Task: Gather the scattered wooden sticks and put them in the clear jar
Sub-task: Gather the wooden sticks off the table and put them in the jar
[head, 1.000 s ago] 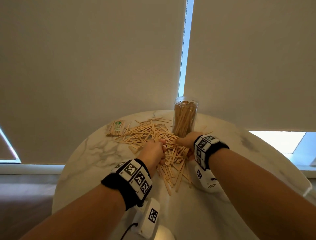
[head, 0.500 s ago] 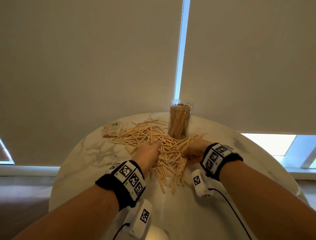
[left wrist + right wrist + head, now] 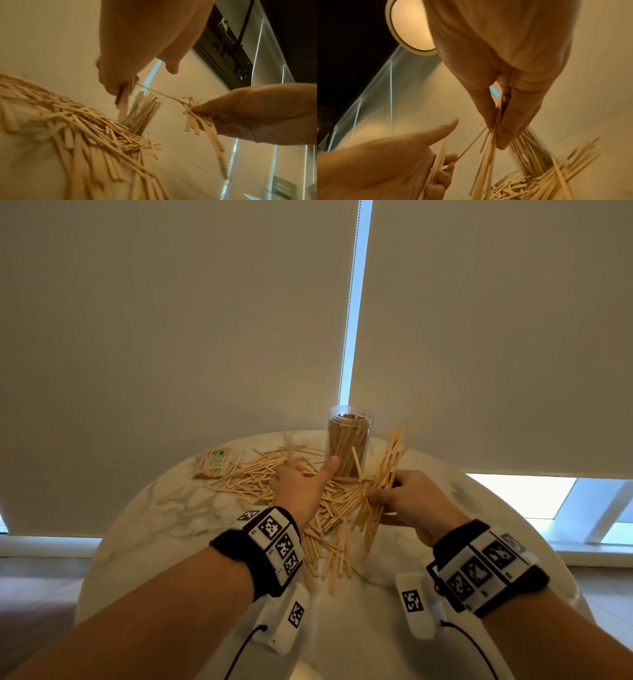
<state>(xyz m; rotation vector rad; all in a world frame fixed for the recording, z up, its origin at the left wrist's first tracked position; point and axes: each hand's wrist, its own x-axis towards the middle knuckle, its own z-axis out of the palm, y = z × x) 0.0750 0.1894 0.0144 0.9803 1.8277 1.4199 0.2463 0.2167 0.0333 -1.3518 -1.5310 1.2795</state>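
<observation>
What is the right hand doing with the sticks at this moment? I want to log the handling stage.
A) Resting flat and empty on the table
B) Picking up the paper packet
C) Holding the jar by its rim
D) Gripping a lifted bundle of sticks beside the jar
D: the right hand grips a fanned bundle of sticks raised off the table, just right of the clear jar.

A round white marble table bears scattered wooden sticks, a clear jar and a wrapped stick packet.
</observation>
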